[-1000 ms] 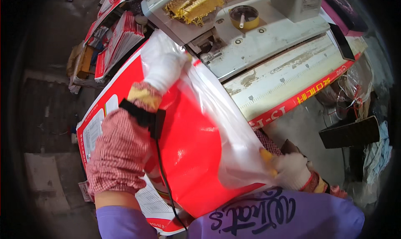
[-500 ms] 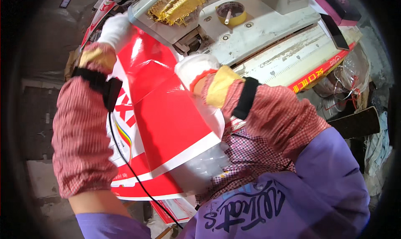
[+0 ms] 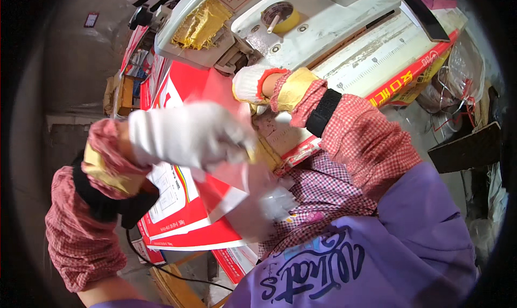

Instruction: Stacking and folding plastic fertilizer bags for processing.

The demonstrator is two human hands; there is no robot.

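My left hand [image 3: 188, 135], in a white knit glove, is over a red and white sack [image 3: 161, 227]. Its fingers are curled and smeared by motion, with a blurred fold of the sack directly under them. My right hand [image 3: 253, 84], gloved too, is beside the presser foot area [image 3: 235, 55] of a sewing machine [image 3: 183, 41], at the near edge of its bed. The right fingertips point down and are partly hidden, so their grip does not show. A clear plastic liner [image 3: 277, 203] sticks out of the sack near my lap.
On the machine bed lies a roll of yellow tape [image 3: 291, 21] with a white stick in it. A dark phone [image 3: 425, 20] is at the far right of the ruled tabletop [image 3: 371, 60]. More red and white sacks [image 3: 153, 74] stand behind at left. Clear plastic bags [image 3: 458, 76] hang at right.
My left hand has come from the sack's far left corner toward me and to the right. The sack has folded and shifted with it. My right hand has moved little, slightly upward.
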